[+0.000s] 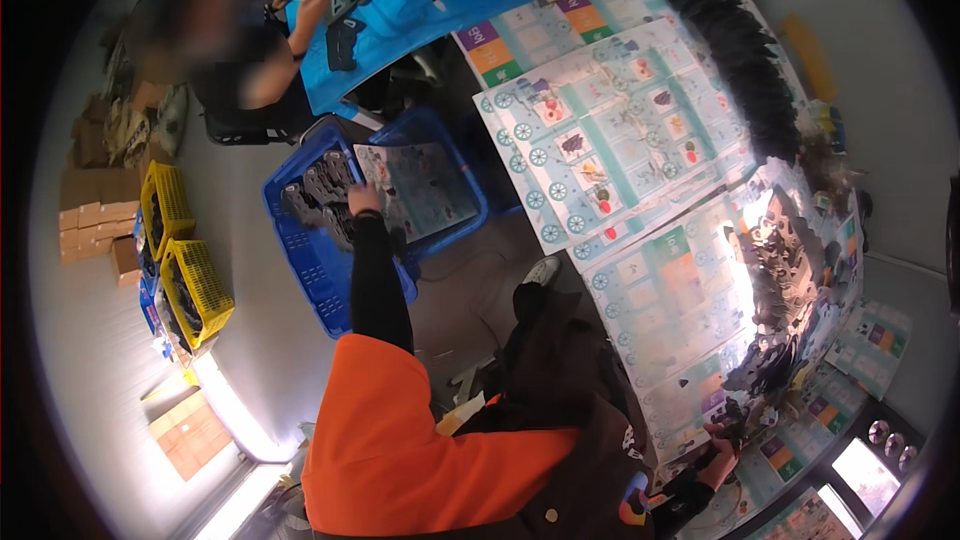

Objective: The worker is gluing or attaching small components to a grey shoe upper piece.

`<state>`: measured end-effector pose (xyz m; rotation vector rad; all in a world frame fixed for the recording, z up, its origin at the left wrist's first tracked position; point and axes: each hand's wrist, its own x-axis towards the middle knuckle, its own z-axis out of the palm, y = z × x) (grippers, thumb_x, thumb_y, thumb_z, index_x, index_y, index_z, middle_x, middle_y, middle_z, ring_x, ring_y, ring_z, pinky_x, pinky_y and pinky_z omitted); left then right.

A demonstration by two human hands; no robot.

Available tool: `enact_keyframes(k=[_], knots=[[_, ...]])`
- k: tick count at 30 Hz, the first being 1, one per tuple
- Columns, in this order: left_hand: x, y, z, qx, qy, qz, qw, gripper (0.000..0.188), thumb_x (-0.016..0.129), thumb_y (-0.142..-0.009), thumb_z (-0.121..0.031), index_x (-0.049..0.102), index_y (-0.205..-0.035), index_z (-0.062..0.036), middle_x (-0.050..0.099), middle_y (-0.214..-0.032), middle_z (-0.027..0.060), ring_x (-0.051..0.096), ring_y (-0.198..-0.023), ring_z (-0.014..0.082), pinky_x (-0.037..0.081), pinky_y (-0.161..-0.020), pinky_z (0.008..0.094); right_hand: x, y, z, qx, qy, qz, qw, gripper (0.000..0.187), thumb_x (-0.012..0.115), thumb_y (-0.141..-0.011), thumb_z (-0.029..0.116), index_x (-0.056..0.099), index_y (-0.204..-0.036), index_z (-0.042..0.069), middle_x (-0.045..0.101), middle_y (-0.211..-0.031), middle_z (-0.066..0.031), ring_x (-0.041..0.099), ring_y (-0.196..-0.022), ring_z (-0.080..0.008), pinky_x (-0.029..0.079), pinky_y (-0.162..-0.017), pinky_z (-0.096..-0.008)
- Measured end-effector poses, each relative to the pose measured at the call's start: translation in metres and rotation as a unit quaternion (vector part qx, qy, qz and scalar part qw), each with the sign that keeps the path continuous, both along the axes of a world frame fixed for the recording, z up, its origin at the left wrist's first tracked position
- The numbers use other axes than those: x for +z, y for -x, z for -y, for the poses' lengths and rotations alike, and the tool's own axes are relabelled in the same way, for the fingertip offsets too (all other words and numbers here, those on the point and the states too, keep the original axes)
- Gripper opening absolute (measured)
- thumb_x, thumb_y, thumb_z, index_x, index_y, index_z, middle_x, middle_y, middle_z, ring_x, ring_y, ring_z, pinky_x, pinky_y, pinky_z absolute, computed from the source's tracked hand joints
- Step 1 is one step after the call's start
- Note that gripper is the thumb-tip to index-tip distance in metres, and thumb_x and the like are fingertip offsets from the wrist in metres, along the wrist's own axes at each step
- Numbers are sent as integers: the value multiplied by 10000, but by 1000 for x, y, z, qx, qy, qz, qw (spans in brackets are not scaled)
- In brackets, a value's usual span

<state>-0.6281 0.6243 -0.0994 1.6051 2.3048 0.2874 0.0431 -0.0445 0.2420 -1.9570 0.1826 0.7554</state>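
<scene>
Head: left hand (364, 199) at sheet (425, 188), opening unclear.

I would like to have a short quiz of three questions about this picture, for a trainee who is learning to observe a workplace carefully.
1. True or false: the left hand is at the blue crates.
2. How many yellow baskets are on the picture's left side?
3. Which colour is the table at the picture's top: a) red, b) blue, c) yellow?

Key: 1. True. 2. Two. 3. b.
</scene>
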Motion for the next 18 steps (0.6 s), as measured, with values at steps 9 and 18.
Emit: enact_keyframes(k=[9, 18], knots=[[-136, -83, 162, 207, 158, -66, 963, 446, 761, -752, -270, 658, -1086, 7, 666, -1197, 243, 664, -1067, 414, 559, -899, 452, 24, -4, -23, 16, 135, 34, 990, 347, 519, -692, 54, 707, -964, -49, 699, -992, -95, 633, -838, -189, 488, -736, -300], [-214, -92, 158, 525, 24, 623, 579, 378, 675, -915, -230, 625, -1223, -16, 565, -1295, 120, 561, -1174, 303, 542, -885, 464, 8, -30, -35, -35, 159, -6, 987, 437, 541, -737, 79, 624, -1160, 4, 706, -1009, -88, 563, -574, -145, 451, -503, -247]])
